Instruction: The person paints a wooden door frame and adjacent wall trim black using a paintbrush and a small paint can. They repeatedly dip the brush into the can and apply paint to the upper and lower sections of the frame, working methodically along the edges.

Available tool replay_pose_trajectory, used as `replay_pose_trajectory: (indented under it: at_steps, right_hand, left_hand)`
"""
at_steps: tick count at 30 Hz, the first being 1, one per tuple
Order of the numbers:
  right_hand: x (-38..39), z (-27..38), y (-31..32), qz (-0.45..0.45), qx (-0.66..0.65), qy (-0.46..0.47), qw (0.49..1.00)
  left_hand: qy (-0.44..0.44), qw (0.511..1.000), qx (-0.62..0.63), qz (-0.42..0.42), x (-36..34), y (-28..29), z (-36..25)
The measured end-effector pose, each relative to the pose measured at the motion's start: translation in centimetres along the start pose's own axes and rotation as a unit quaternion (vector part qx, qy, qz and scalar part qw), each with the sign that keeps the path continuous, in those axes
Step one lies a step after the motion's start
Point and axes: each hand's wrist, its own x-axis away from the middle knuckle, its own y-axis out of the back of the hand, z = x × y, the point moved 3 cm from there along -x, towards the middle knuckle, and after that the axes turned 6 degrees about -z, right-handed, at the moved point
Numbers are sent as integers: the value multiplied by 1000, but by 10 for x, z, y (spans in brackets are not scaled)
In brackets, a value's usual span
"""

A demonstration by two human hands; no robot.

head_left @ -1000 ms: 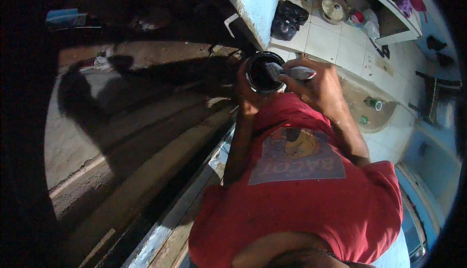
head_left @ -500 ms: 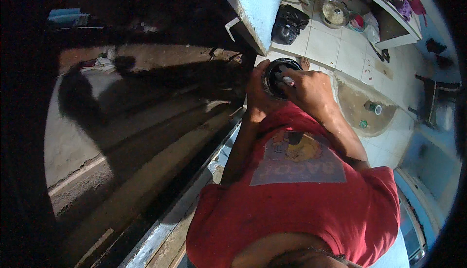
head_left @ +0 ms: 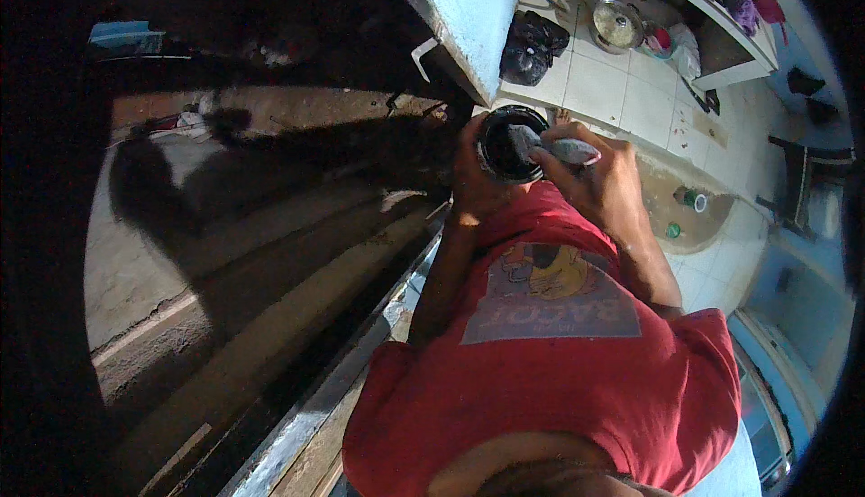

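In my left hand (head_left: 473, 173) is a round black container (head_left: 495, 156) with a dark inside, held upright before my red shirt with the opening facing up. My right hand (head_left: 604, 177) grips a pale grey elongated tool (head_left: 569, 151) with a touch of pink at its outer end; its inner end reaches into the container's mouth, over the dark inside. I cannot make out exactly what the tool is. Part of a bare foot (head_left: 561, 117) shows on the tiles just beyond the container.
A blue wall edge (head_left: 464, 10) borders a dark drop with ledges (head_left: 144, 254) on my left. On the tiles (head_left: 595, 82) lie a black bag (head_left: 532, 46), a metal pot (head_left: 617, 25) and a bowl (head_left: 659, 39). A sunken concrete patch (head_left: 676, 222) holds green items (head_left: 692, 199).
Both hands shifted right with the container and are now slightly back left, a little lower than a second ago. The tool, mostly hidden half a second ago, shows again sticking out rightward.
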Motion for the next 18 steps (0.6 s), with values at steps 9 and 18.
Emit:
replay_pose_trajectory:
  at_steps: [9, 18]
  right_hand:
    - [-18, -42, -7, -58, -300, -192, 933]
    - [-16, -61, -37, -69, -450, -310, 835]
  left_hand:
    - [-3, 997, 80, 2, -5, -4, 4]
    - [43, 991, 127, -18, 0, 6, 16]
